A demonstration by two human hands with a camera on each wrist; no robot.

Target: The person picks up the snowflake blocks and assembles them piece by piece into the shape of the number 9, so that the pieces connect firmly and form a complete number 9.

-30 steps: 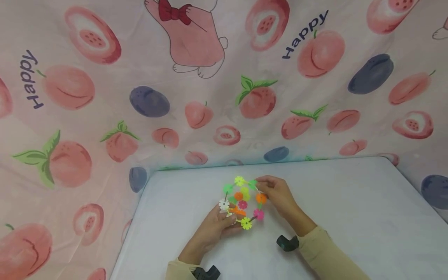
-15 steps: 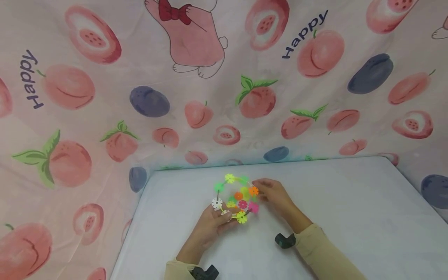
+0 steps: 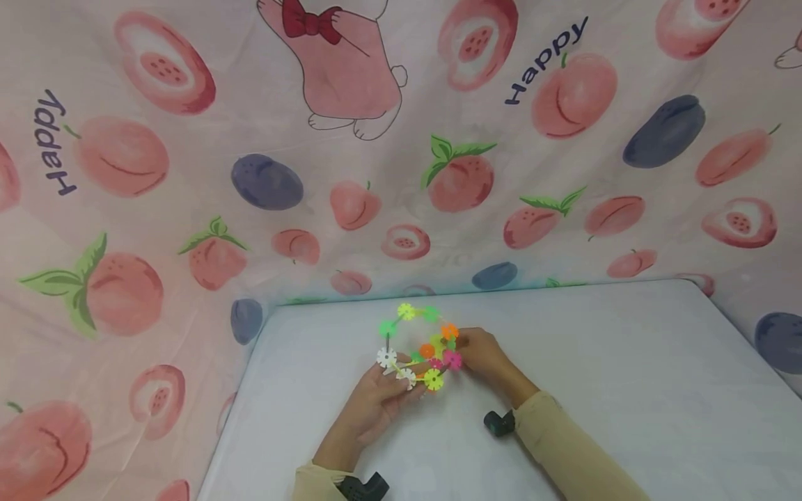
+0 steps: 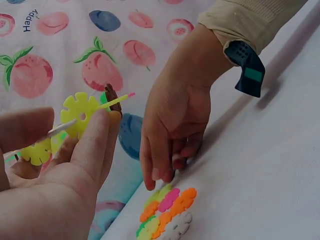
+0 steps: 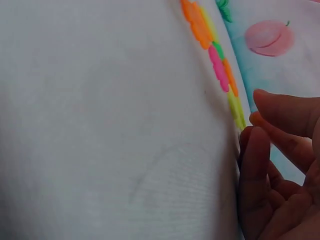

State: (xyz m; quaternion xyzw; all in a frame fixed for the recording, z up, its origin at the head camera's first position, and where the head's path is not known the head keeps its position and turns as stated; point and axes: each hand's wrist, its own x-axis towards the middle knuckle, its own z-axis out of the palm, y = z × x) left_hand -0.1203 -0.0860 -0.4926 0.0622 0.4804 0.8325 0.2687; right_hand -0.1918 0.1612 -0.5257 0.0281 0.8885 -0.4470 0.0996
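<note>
My left hand (image 3: 370,407) pinches a ring of interlocking plastic snowflake discs (image 3: 434,379), coloured white, yellow, green, orange and pink, and holds it up above the table. In the left wrist view, a yellow disc (image 4: 75,112) of this ring stands by the left fingers, and a white one shows edge-on by the thumb. My right hand (image 3: 485,358) reaches down by a small group of loose snowflake discs (image 4: 186,199). Its fingers are bent loosely, with nothing visible between them. In the right wrist view, the fingertips (image 5: 260,142) are close to the yellow end of that group (image 5: 235,107).
The loose discs lie on a white-covered table (image 3: 601,390), partly hidden behind the ring in the head view. A fruit-patterned cloth (image 3: 388,160) hangs along the back and sides. Dark camera mounts (image 3: 499,423) sit at both wrists.
The ring has moved left and slightly up with my left hand. My right hand has left the ring's far right side and come down toward the loose discs.
</note>
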